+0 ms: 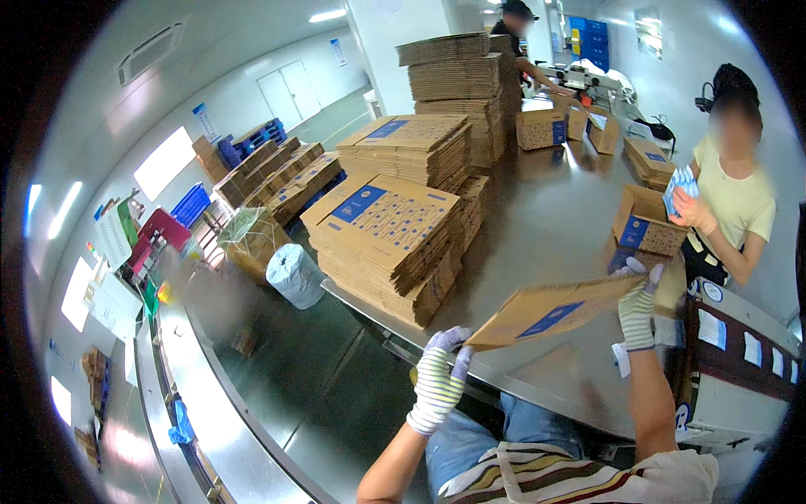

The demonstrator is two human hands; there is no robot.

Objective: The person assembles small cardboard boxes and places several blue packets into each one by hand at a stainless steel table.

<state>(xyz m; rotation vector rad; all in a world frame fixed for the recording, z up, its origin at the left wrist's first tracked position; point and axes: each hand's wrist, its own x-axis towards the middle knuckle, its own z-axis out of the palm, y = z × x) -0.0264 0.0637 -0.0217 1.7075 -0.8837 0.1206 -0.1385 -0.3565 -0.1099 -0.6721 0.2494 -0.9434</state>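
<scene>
A flattened cardboard box (550, 312), brown with a blue printed panel, is held between my two hands over the near edge of the metal table (537, 227). My left hand (440, 370), in a striped knit glove, is closed on its left corner. At its right end my right hand (638, 302), gloved alike, grips the edge with the thumb and fingers. Just beyond my left hand rises a stack of flat cardboard boxes (390, 223) with blue panels. Beyond my right hand stands an open cardboard box (646, 220).
On the right a co-worker (739, 181) holds blue-and-white packets (680, 189) above the open box. Another person (514, 42) works at the far end near several open boxes. A conveyor (739, 336) with white packets runs at the right. Tall carton stacks (453, 92) stand farther back.
</scene>
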